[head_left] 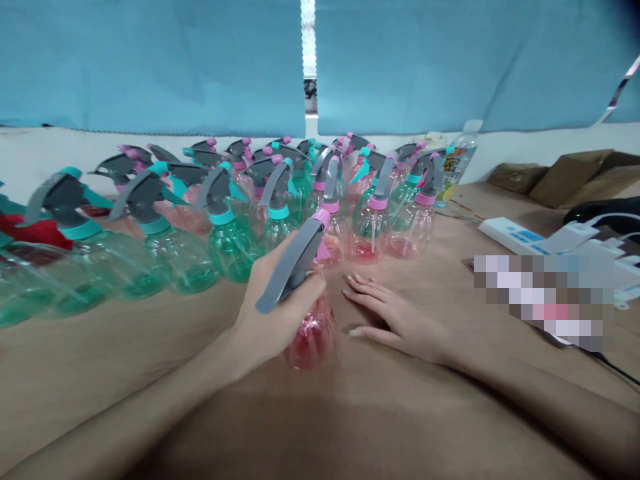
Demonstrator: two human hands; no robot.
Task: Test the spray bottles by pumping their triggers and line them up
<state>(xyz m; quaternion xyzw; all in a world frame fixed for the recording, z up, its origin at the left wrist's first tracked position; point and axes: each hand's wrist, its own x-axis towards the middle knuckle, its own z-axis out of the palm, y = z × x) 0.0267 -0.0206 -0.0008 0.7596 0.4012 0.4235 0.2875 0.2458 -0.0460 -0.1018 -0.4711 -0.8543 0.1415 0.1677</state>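
My left hand (pixel 280 307) is wrapped round the neck of a pink spray bottle (pixel 310 340), just under its grey trigger head with the pink nozzle. The bottle tilts a little, and its base is at or close to the tabletop; I cannot tell if it touches. Flat on the brown table, to the right of that bottle, lies my right hand (pixel 400 320), its fingers stretched out and holding nothing. Just beyond both hands stand other pink spray bottles (pixel 369 233) and green spray bottles (pixel 233 247) with grey trigger heads.
Several more spray bottles crowd the back and left of the table (pixel 175 373). On the right are a white power strip (pixel 515 237) with plugs, a blurred-out flat object (pixel 545 300) and brown cardboard boxes (pixel 570 177). A clear drink bottle (pixel 463 157) stands by the blue curtain (pixel 425 67).
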